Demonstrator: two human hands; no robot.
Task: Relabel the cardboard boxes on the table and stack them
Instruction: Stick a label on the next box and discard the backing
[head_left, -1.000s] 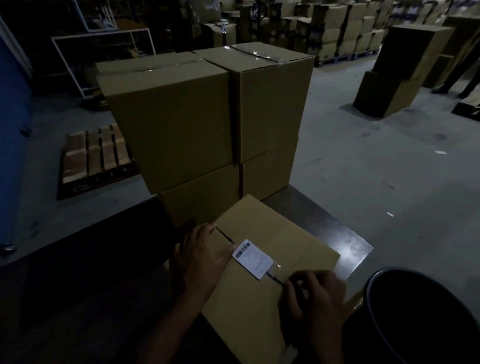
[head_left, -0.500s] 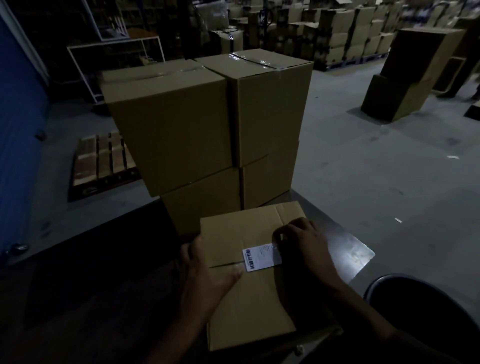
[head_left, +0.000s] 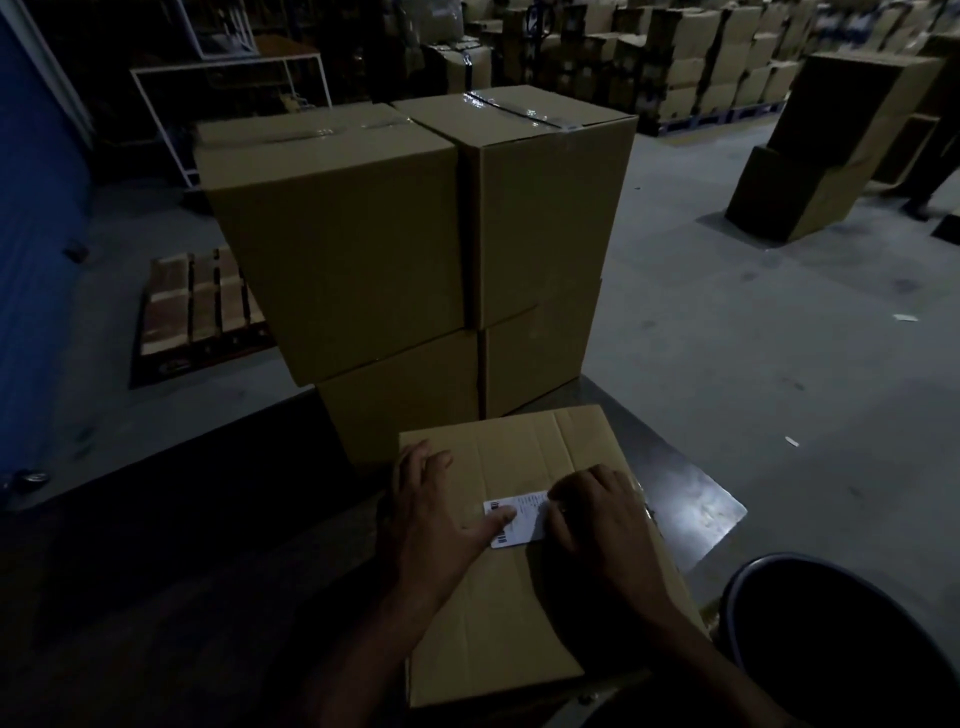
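Dim warehouse, head view. One cardboard box (head_left: 524, 561) lies flat-topped at the near edge of the surface (head_left: 691, 499), just in front of the stack of four boxes (head_left: 415, 249), two on two, at its far edge.

White label (head_left: 519, 518) sits on the near box's top. Left hand (head_left: 431, 514) rests spread on the box, thumb pinning the label's barcode end; not grasping anything. Right hand (head_left: 597, 514) covers the label's right end, fingers curled down on it. Cannot tell whether they pinch an edge to peel or only press flat.

Judgement: label work on this box is under way, stacking not yet begun. To do it well: keep the left thumb anchoring, work the right fingertips along one edge slowly and flat to the cardboard so the paper neither tears nor wrinkles. Dark bin (head_left: 841, 639) stands just right of the box, handy for scraps.
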